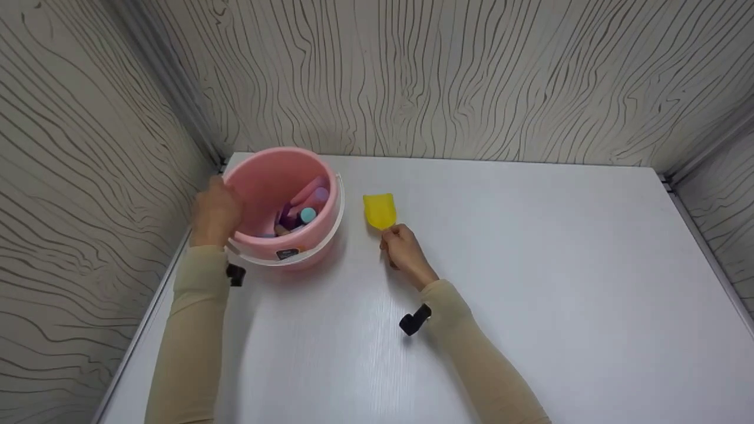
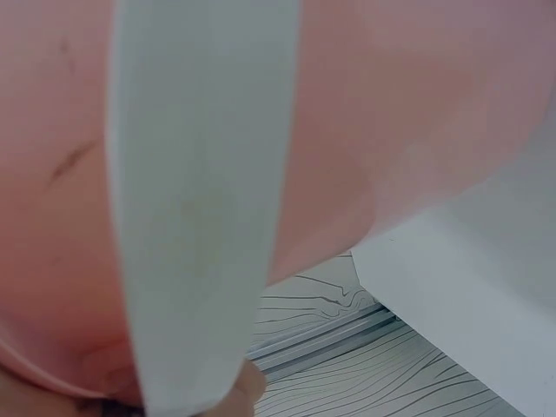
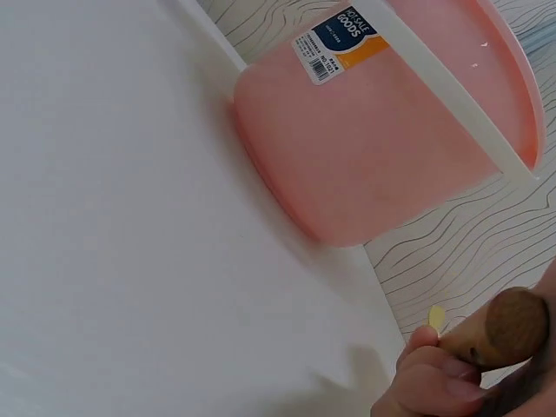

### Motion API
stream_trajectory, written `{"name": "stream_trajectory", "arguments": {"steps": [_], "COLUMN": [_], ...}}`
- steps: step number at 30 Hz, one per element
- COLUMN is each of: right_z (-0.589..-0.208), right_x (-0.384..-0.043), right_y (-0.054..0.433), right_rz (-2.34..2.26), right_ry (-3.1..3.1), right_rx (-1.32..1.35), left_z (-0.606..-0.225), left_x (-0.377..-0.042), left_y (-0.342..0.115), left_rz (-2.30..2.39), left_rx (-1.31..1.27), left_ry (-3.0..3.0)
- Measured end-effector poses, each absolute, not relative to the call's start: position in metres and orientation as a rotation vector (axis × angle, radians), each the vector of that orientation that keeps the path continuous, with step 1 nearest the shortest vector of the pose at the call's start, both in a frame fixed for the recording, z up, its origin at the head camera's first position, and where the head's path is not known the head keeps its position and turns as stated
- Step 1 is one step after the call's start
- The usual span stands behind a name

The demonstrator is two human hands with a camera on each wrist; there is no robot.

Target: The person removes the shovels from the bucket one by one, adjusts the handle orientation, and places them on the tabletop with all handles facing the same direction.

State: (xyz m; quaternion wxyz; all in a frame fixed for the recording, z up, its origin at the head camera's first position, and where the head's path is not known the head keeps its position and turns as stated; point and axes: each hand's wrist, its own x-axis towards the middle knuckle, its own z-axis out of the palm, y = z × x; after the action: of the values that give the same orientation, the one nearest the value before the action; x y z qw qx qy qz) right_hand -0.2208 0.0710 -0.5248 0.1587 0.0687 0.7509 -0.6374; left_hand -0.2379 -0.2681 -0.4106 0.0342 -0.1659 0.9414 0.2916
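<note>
A pink bucket (image 1: 312, 253) with a white handle (image 1: 321, 247) stands at the table's left side, several small items inside it, among them one with a turquoise top (image 1: 308, 215). My left hand (image 1: 215, 215) grips the bucket's left rim; it is slightly blurred, and in the left wrist view the bucket wall and white handle hide most of it. To the right of the bucket, my right hand (image 1: 405, 250) holds a small yellow shovel (image 1: 380, 211) by its wooden handle (image 3: 517, 328), blade pointing away from me. The shovel is apart from the bucket.
The white table (image 1: 530, 265) extends to the right and toward me. Wood-patterned panels (image 1: 442, 76) enclose its back and both sides, with a metal corner post (image 1: 171, 88) behind the bucket on the left. A printed label (image 3: 339, 43) is on the bucket's outside.
</note>
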Motion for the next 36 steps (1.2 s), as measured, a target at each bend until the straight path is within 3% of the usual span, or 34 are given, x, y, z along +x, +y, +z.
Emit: {"name": "stream_trajectory", "arguments": {"steps": [25, 36], "right_z": [-0.544, -0.537], "right_x": [-0.226, -0.228], "right_y": [0.066, 0.068], "right_rz": [-1.884, -1.448], "right_ry": [2.036, 2.457], "right_rx": [0.19, 0.155], "left_z": [-0.409, -0.41], "left_x": [-0.238, -0.24], "left_y": [-0.269, -0.269], "left_rz": [0.922, 0.876], "left_rx": [-0.512, -0.526], "left_ry": [2.886, 2.89]}}
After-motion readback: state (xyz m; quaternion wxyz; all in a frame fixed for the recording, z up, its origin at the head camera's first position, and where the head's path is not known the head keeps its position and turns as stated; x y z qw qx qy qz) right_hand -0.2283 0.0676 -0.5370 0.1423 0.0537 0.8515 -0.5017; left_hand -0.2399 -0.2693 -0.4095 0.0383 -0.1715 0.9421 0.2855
